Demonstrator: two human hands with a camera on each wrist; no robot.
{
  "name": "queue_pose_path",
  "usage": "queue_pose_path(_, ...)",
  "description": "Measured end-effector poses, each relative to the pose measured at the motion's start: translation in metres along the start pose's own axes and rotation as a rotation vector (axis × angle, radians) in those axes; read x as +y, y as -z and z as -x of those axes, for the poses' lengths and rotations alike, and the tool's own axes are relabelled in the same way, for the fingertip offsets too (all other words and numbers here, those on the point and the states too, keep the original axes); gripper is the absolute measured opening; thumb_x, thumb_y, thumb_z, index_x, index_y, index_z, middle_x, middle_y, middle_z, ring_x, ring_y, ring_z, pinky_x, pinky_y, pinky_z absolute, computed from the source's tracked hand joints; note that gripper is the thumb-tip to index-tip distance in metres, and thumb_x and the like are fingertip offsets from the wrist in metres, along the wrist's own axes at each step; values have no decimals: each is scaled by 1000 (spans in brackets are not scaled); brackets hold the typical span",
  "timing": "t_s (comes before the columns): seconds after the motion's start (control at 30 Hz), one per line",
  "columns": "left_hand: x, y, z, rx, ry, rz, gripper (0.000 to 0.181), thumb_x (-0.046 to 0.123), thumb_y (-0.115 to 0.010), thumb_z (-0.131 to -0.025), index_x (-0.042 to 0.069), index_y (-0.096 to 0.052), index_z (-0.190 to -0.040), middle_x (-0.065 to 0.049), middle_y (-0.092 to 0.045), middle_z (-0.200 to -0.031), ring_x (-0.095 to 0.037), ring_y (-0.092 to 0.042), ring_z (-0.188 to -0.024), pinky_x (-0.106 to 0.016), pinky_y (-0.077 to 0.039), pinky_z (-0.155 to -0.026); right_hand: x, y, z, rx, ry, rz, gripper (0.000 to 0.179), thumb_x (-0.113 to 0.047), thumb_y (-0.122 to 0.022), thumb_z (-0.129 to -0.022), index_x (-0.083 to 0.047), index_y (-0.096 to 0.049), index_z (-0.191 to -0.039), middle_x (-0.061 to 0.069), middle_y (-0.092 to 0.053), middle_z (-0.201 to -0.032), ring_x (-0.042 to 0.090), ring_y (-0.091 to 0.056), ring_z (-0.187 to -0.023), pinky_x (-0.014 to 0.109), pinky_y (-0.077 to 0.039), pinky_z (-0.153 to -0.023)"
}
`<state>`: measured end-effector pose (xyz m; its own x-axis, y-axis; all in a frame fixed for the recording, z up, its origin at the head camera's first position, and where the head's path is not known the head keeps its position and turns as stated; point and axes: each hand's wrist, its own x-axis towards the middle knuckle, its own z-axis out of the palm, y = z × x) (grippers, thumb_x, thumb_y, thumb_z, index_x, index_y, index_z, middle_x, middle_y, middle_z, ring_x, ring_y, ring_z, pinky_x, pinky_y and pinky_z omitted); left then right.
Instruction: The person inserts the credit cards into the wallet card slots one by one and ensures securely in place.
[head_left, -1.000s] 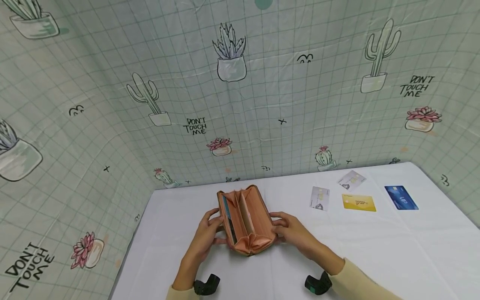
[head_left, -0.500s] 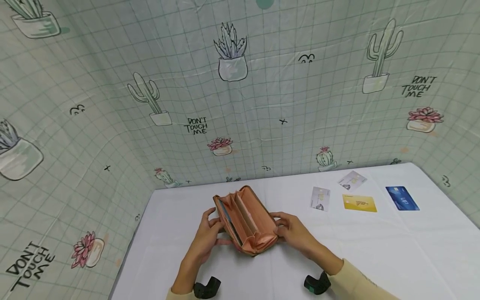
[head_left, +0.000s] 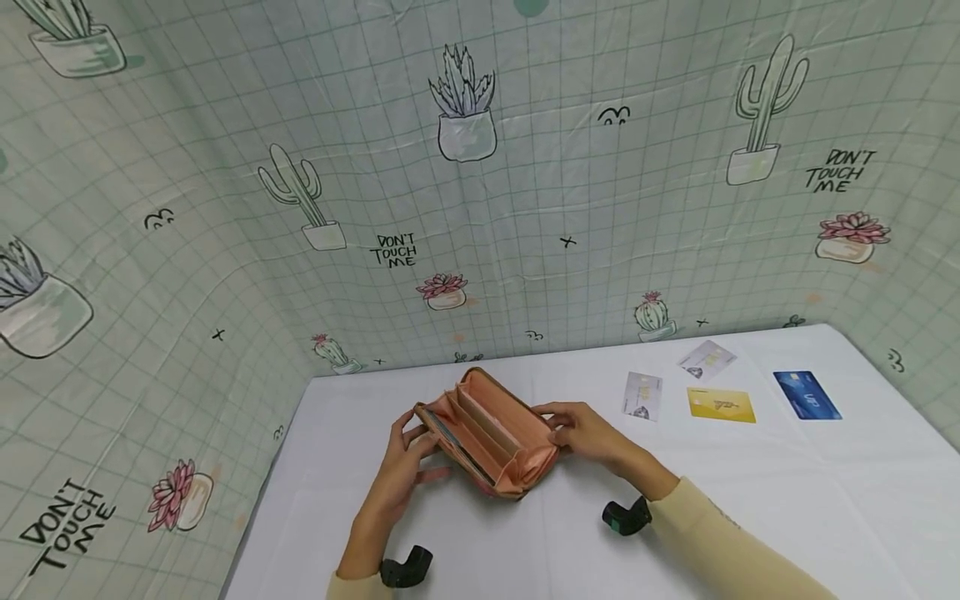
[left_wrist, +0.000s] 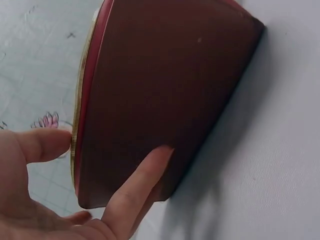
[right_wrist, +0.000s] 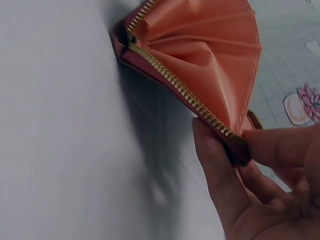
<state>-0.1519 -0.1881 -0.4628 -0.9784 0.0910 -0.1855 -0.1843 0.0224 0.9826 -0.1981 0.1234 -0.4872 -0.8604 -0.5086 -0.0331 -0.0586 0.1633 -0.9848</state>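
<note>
The left hand holds the outer side of the wallet, one digit at the zip rim and another laid along the brown face; the right hand pinches the opposite zipped edge between its digits. Over the last second the wallet, low in the middle of the frame, swings round so its far end points further left, and the right hand shifts slightly upward. The mouth gapes and the pockets show, so the work appears to centre on turning the wallet itself. Whether it rests on the table I cannot tell. Toward the right, a silver card, a second silver card, a yellow card and a blue card lie unmoved, apart from both hands
</note>
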Motion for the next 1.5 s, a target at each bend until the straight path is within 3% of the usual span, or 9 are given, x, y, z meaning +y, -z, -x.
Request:
queue_pose_path(0.13,-4,6,-9,19,-9,32,80,15,-50,-110,8,4,-170,-31,-8,-171,-50,-39,-147,-52,-56,-99,1,10,-9,-57,15,25,51,7,-52,-96,14,-51,-147,19,-71,-107,13,-66,-86,30,-58,-74)
queue_pose_path(0.27,-6,8,-15,24,-17,49,77,16,-50,-111,8,-2,-170,-27,-4,-174,-49,-31,-153,-56,-50,-107,3,17,-17,-106,2,26,51,6,-52,-98,12,-51,-148,18,-71,-111,14,-66,-90,29,-57,-76)
queue_pose_path(0.5,-6,2,-15,92,-21,38,66,14,-53,-110,1,-17,-165,-27,-8,-174,-45,-43,-145,-39,-56,-95,5,18,-18,-88,-33,2,48,1,-55,-101,10,-53,-148,18,-71,-114,16,-68,-96,34,-59,-82)
queue_pose_path(0.67,-6,-4,-11,164,-34,8,64,15,-55,-110,-1,-22,-162,-29,-17,-171,-29,-60,-125,-30,-55,-84,3,13,-9,-32,-87,-86,45,-6,-57,-104,11,-53,-146,16,-73,-112,20,-72,-100,41,-61,-88)
queue_pose_path(0.83,-5,-9,-7,201,-46,17,62,14,-56,-109,-3,-23,-159,-29,-22,-168,-17,-62,-112,-28,-55,-81,2,7,-3,-3,-115,-174,44,-3,-53,-106,15,-48,-146,19,-72,-117,21,-72,-101,42,-61,-90)
queue_pose_path(1.0,-6,-14,-1,214,-64,-4,58,12,-56,-109,-6,-25,-154,-32,-30,-157,-32,-58,-124,-26,-56,-82,1,5,-9,42,-87,-91,40,0,-51,-107,14,-52,-145,27,-70,-123,24,-72,-103,44,-61,-86)
queue_pose_path(1.13,-7,-14,5,216,-79,-31,52,13,-53,-110,-8,-29,-150,-30,-35,-145,-39,-55,-128,-32,-58,-91,1,6,-19,66,-74,-8,38,-1,-52,-107,11,-56,-143,25,-72,-119,26,-73,-103,44,-61,-83)
queue_pose_path(1.3,-7,-7,10,232,-81,-103,46,21,-50,-112,-9,-38,-144,-25,-43,-136,-35,-59,-125,-40,-58,-97,1,7,-29,80,-70,27,36,-2,-53,-107,10,-59,-141,25,-73,-120,27,-74,-103,43,-61,-83)
queue_pose_path(1.5,-4,10,10,230,-21,-207,43,25,-47,-113,-8,-46,-141,-24,-62,-129,-19,-68,-105,-39,-62,-83,3,8,-40,74,-64,44,35,-2,-52,-108,9,-60,-140,25,-73,-120,26,-74,-105,41,-61,-84)
